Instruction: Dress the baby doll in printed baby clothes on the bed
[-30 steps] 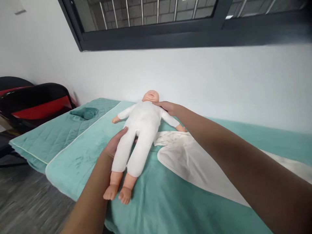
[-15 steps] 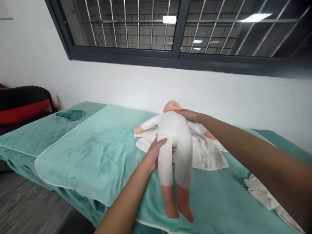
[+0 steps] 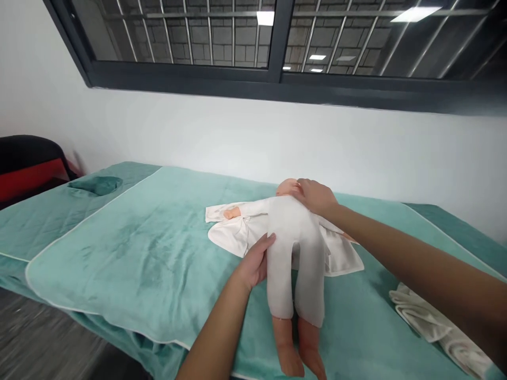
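Note:
A baby doll (image 3: 295, 224) with a white cloth body lies over a spread white garment (image 3: 229, 237), head away from me and bare feet toward me. My left hand (image 3: 255, 261) grips the doll at its left hip and thigh, thumb on top and the other fingers hidden underneath. At the head and neck, my right hand (image 3: 317, 196) is curled against the doll, its fingertips partly hidden. One doll arm stretches left along a garment sleeve; the other, on the right, is mostly behind my forearm.
A green velvety cover (image 3: 158, 253) drapes the massage bed, which has a face hole (image 3: 97, 186) at the left. White folded cloth (image 3: 435, 327) lies at the right, partly behind my right arm. A black and red chair (image 3: 31, 166) stands far left, and a wall (image 3: 190, 132) runs behind.
The doll has come down onto the garment, its left arm now lying along the sleeve. My right hand has shifted further over the head. The view has moved slightly.

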`<state>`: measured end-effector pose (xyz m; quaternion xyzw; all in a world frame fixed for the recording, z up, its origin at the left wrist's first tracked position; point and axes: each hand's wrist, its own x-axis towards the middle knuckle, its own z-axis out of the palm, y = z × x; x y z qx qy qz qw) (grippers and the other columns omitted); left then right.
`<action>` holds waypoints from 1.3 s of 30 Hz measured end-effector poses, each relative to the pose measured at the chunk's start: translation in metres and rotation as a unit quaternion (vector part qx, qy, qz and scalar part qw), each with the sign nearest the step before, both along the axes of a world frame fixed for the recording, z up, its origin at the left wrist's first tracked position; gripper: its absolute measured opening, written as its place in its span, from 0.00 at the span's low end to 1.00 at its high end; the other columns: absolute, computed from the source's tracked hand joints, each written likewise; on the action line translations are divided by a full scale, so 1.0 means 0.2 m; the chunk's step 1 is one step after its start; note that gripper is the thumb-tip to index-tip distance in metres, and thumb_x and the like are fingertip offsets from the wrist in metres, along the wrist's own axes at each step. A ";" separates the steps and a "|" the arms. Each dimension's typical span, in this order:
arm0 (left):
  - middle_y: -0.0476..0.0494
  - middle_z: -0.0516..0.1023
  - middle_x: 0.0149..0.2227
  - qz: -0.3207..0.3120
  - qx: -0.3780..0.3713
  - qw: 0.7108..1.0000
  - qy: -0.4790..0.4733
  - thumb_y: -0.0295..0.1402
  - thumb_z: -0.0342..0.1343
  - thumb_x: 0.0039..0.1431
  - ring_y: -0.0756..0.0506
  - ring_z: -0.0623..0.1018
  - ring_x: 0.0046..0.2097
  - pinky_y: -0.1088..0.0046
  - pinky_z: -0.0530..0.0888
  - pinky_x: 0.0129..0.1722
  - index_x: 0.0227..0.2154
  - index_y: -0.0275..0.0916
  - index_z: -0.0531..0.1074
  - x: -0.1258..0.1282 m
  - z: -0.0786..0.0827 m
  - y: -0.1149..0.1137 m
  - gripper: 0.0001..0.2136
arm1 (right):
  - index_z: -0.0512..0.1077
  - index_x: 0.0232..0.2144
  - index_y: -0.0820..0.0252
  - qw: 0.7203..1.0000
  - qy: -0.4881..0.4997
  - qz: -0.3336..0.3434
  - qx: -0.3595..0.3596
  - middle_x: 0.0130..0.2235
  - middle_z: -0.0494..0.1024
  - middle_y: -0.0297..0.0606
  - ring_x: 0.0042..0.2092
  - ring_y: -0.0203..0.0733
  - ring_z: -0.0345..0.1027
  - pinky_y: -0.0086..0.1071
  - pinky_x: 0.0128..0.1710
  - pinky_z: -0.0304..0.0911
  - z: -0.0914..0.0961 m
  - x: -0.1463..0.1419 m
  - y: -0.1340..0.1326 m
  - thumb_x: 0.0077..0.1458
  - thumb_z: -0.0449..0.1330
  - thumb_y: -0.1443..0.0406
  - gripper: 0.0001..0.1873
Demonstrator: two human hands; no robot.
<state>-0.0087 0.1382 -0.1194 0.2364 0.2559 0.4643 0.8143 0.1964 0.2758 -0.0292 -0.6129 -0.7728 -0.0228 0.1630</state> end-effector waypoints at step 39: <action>0.49 0.77 0.32 0.345 0.229 0.717 0.561 0.35 0.53 0.59 0.47 0.74 0.36 0.72 0.69 0.39 0.32 0.39 0.72 -0.46 -0.02 0.44 0.06 | 0.74 0.36 0.54 0.962 0.104 0.230 -0.102 0.42 0.78 0.35 0.42 0.46 0.69 0.35 0.39 0.58 -0.15 -0.52 0.04 0.52 0.60 0.41 0.25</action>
